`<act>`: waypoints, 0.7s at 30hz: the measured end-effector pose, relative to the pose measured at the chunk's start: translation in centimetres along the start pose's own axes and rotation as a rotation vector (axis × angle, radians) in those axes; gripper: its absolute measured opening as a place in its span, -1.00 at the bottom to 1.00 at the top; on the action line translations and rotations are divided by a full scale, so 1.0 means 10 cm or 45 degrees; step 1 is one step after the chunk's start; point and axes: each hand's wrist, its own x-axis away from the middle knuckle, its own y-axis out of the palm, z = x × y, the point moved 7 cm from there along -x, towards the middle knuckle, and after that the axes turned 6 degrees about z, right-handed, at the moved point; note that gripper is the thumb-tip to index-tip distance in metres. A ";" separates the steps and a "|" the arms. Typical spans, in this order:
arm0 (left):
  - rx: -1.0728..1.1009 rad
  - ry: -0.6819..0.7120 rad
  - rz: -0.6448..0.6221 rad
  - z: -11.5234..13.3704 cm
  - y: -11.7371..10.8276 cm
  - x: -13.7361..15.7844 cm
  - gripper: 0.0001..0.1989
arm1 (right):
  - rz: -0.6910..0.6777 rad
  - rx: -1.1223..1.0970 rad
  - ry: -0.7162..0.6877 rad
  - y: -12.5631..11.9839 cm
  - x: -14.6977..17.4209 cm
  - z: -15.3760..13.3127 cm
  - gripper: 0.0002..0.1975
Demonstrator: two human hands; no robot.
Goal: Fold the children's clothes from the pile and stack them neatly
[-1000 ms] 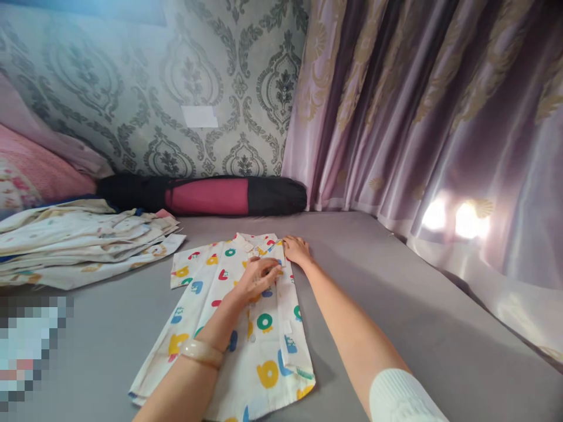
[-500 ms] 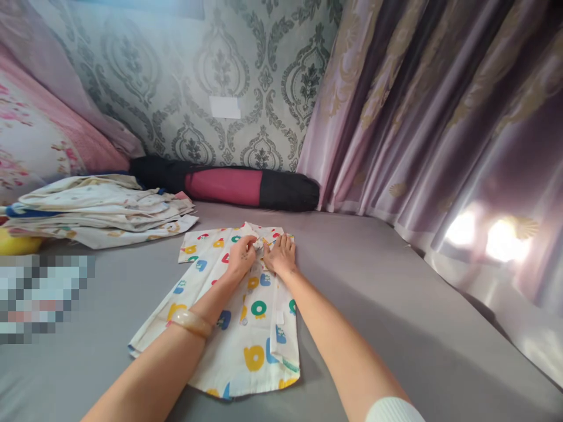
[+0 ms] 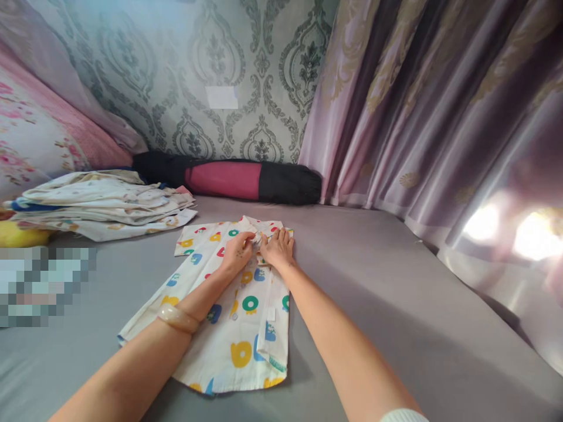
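Observation:
A white short-sleeved shirt point(image 3: 220, 346) printed with colourful letter shapes lies flat on the grey sheet, collar away from me. Its right side is folded inward in a long strip, while the left sleeve sticks out. My left hand point(image 3: 238, 253), with a pale bangle point(image 3: 178, 319) on the forearm, pinches fabric just below the collar. Beside it, my right hand point(image 3: 278, 249) rests on the folded right shoulder area with its fingers laid out flat, the thumb towards my left hand. The bunched cloth between the hands is partly hidden by the fingers.
A pile of folded clothes point(image 3: 105, 202) sits at the far left, by a yellow object point(image 3: 24, 234) and a blurred-out patch. A black and dark red long bag point(image 3: 224, 179) lies along the patterned wall. Purple curtains point(image 3: 373, 105) hang at the right.
Both hands stay near the collar and have barely moved on the shirt. The camera view has shifted slightly.

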 end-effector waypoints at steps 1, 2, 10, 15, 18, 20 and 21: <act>-0.005 -0.008 -0.004 0.00 0.00 0.00 -0.71 | 0.008 -0.003 -0.030 -0.03 0.01 -0.02 -0.32; -0.006 -0.012 -0.007 0.00 0.00 0.00 -0.70 | 0.019 0.001 -0.063 -0.05 0.02 -0.05 -0.33; -0.025 -0.061 -0.009 0.00 -0.01 0.01 -0.66 | -0.064 0.061 -0.028 0.17 0.10 -0.15 -0.32; -0.016 -0.072 -0.049 0.02 0.05 0.00 -0.68 | -0.057 0.045 -0.036 0.19 0.10 -0.15 -0.33; -0.001 -0.075 -0.076 0.03 0.08 0.00 -0.66 | -0.040 0.060 -0.047 0.17 0.10 -0.15 -0.33; 0.018 -0.098 -0.077 0.02 0.09 0.00 -0.66 | -0.038 0.074 -0.044 0.17 0.10 -0.15 -0.33; 0.026 -0.116 -0.076 0.01 0.09 -0.01 -0.66 | -0.035 0.081 -0.039 0.17 0.10 -0.15 -0.34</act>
